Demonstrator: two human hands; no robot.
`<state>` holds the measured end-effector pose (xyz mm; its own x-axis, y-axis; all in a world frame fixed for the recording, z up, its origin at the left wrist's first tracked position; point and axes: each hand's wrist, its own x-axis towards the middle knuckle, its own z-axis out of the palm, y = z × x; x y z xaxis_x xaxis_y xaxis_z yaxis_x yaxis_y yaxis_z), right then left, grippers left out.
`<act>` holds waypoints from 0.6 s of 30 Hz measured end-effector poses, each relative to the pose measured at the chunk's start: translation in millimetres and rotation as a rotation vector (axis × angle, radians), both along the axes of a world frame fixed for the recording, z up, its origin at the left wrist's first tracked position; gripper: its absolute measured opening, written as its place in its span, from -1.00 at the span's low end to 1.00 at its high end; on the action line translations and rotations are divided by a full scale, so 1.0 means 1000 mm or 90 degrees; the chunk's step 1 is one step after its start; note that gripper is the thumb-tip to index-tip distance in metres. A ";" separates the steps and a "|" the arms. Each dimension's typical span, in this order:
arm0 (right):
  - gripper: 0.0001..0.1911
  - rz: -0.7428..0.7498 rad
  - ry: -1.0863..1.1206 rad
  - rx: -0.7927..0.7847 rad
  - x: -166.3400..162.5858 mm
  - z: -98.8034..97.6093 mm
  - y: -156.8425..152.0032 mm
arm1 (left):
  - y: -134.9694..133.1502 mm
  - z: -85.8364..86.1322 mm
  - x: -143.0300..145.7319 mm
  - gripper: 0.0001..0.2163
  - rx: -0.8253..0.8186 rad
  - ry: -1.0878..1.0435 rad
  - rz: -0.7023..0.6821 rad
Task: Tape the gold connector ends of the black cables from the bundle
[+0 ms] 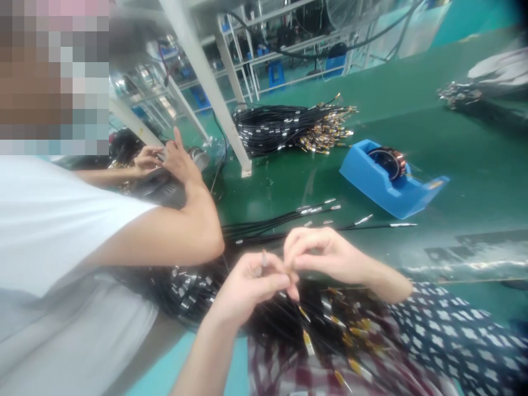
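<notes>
My left hand (249, 283) is pinched shut on a thin black cable with a small metal end sticking up between the fingers. My right hand (325, 254) is curled shut right beside it, fingertips touching the same cable end. Both hands hover over a heap of black cables with gold connectors (330, 330) lying in my lap. A few finished cables with silver ends (289, 217) lie on the green bench (474, 176) just beyond my hands.
A co-worker in a white shirt (61, 247) sits at my left, an elbow (206, 236) close to my hands, their hands (165, 159) on a tool. A blue tape dispenser (388, 181) and a large cable bundle (292, 129) rest further back. White frame posts (206, 82) rise behind.
</notes>
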<state>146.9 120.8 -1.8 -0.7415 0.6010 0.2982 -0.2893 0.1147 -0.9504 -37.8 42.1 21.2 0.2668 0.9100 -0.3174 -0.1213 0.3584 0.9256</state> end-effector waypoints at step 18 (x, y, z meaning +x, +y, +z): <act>-0.76 -0.149 -0.223 0.028 0.007 0.013 -0.007 | -0.002 -0.001 0.021 -0.86 0.198 0.302 0.082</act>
